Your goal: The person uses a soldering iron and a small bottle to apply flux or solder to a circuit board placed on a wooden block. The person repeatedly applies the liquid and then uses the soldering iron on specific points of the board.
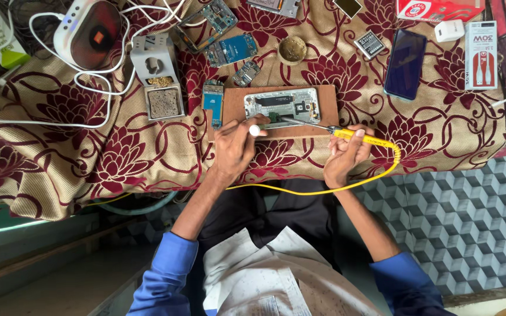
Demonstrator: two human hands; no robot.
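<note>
Right hand: gripping the yellow soldering iron, tip touching the opened phone.
Left hand: pinching a white-tipped tool.
Care: keeping both wrists braced.

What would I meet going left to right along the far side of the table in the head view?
Speaker → soldering stand → blue circuit board → round tin → battery → dark phone → white charger → white box.
</note>
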